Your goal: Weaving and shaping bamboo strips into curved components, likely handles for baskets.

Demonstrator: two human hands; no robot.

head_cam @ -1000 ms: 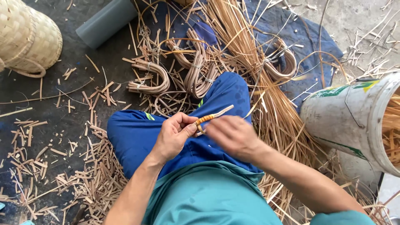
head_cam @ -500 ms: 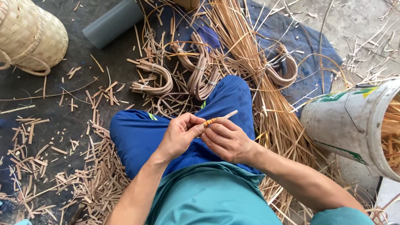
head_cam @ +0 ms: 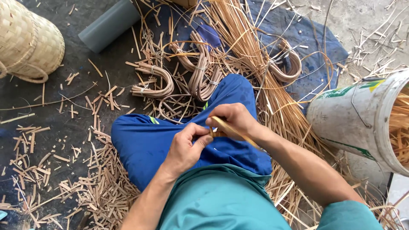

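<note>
Your left hand (head_cam: pixel 185 147) and right hand (head_cam: pixel 232 119) meet over your lap, touching, with a thin cane strip (head_cam: pixel 234 132) pinched between them and running back over your right wrist. Ahead of your knees lie bent cane loops (head_cam: pixel 153 81), and beyond them a long bundle of strips (head_cam: pixel 245 38) rests on a cloth (head_cam: pixel 315 42). A woven basket (head_cam: pixel 27 40) lies far left, a pipe (head_cam: pixel 108 23) beside it. A bucket (head_cam: pixel 353 115) lies tipped at your right, strips inside. Offcuts (head_cam: pixel 85 187) litter the floor left of your legs.
</note>
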